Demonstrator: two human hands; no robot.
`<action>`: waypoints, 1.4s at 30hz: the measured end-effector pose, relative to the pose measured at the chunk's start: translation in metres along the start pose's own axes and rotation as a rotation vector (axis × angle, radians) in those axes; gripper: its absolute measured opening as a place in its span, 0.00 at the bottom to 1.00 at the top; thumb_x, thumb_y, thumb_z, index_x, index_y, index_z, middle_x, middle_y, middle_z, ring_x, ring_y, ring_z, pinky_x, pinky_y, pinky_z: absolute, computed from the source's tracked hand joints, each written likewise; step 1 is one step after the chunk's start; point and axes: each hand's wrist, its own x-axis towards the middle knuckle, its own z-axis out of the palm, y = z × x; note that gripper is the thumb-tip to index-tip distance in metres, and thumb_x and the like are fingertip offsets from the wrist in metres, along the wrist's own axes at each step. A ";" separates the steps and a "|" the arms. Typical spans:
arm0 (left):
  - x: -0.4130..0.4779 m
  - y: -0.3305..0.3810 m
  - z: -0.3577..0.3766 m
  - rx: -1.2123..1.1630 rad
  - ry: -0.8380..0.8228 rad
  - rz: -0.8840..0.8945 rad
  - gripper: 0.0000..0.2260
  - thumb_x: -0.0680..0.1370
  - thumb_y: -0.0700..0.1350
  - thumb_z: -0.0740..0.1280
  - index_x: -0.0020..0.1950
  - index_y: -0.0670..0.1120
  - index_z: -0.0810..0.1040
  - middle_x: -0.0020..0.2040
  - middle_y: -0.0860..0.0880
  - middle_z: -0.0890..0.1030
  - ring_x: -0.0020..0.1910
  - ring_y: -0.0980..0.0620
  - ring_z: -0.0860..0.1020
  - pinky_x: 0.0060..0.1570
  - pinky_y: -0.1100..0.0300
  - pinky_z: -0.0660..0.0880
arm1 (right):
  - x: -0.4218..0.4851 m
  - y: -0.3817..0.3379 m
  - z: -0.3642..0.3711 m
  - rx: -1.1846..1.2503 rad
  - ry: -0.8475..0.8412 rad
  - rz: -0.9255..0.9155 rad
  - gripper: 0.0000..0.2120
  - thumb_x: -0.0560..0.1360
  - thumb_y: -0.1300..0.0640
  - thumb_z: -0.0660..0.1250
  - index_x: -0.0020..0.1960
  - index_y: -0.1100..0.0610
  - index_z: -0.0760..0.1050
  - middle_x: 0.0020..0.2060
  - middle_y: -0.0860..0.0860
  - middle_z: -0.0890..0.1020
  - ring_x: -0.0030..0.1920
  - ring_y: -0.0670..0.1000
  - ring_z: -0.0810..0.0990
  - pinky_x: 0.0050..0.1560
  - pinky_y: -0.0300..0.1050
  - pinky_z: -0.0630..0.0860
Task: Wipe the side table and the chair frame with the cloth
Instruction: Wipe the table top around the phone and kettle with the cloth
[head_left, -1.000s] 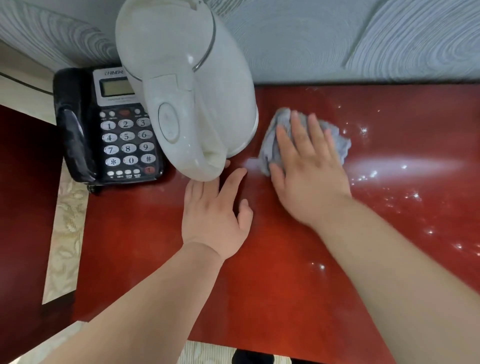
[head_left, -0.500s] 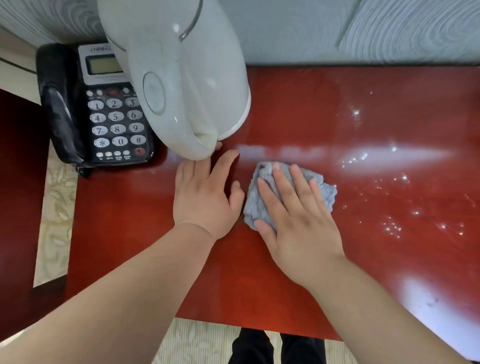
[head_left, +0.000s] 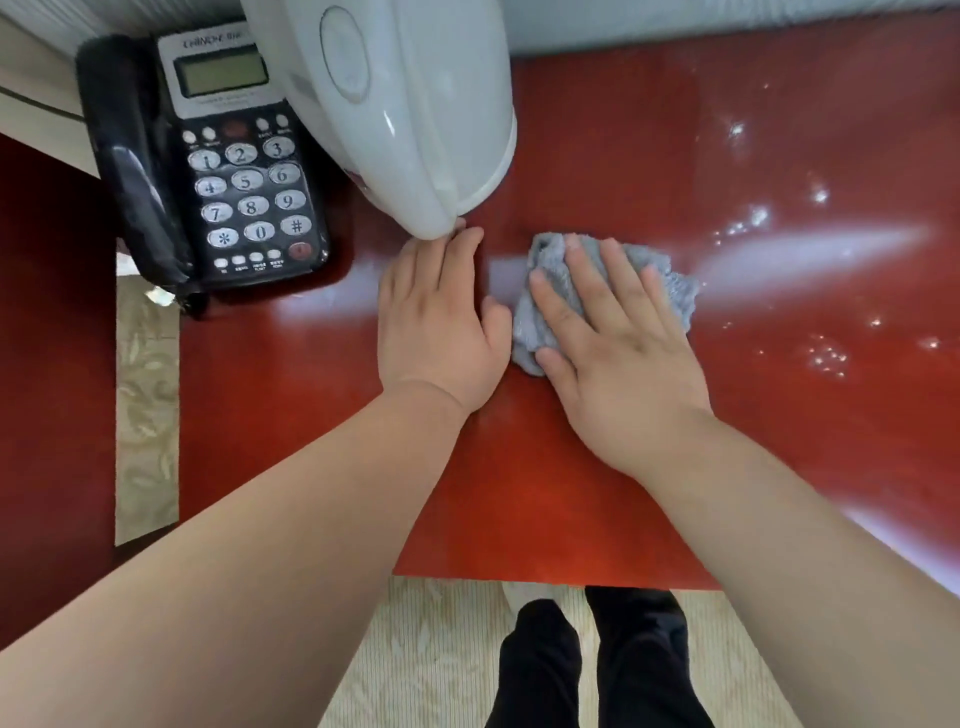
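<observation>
A crumpled grey cloth (head_left: 670, 291) lies on the glossy red side table (head_left: 597, 493), near its middle. My right hand (head_left: 618, 353) presses flat on the cloth with fingers spread, covering most of it. My left hand (head_left: 441, 322) rests flat on the table just left of the cloth, its fingertips touching the base of a white electric kettle (head_left: 405, 104). No chair frame is in view.
A black desk phone (head_left: 218, 176) stands at the table's back left, beside the kettle. White specks and wet streaks (head_left: 810, 244) mark the right half of the table. A grey wall runs behind. Below the front edge are beige carpet (head_left: 426, 654) and my dark trouser legs (head_left: 597, 660).
My right hand dragged the cloth from the back of the table toward the front and slightly left, close to my left hand. The left hand stayed by the kettle.
</observation>
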 end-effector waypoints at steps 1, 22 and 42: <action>0.000 0.000 0.000 -0.002 0.000 -0.003 0.27 0.75 0.48 0.62 0.74 0.44 0.74 0.75 0.46 0.74 0.73 0.41 0.71 0.75 0.43 0.65 | -0.024 -0.006 0.005 -0.016 -0.018 -0.011 0.28 0.85 0.43 0.49 0.84 0.48 0.51 0.84 0.53 0.51 0.83 0.58 0.44 0.82 0.56 0.37; -0.027 -0.009 -0.009 -0.022 -0.132 0.115 0.27 0.81 0.50 0.59 0.80 0.45 0.69 0.83 0.44 0.65 0.82 0.42 0.61 0.82 0.43 0.54 | -0.116 -0.038 0.030 -0.031 -0.040 -0.016 0.28 0.85 0.46 0.52 0.83 0.52 0.57 0.83 0.55 0.54 0.83 0.59 0.48 0.82 0.58 0.44; -0.100 -0.006 -0.015 0.114 -0.191 0.149 0.29 0.82 0.51 0.56 0.84 0.51 0.62 0.86 0.48 0.57 0.85 0.46 0.54 0.83 0.44 0.50 | -0.167 -0.049 0.046 0.043 -0.050 -0.052 0.30 0.84 0.37 0.48 0.82 0.47 0.58 0.83 0.52 0.54 0.83 0.58 0.47 0.82 0.59 0.45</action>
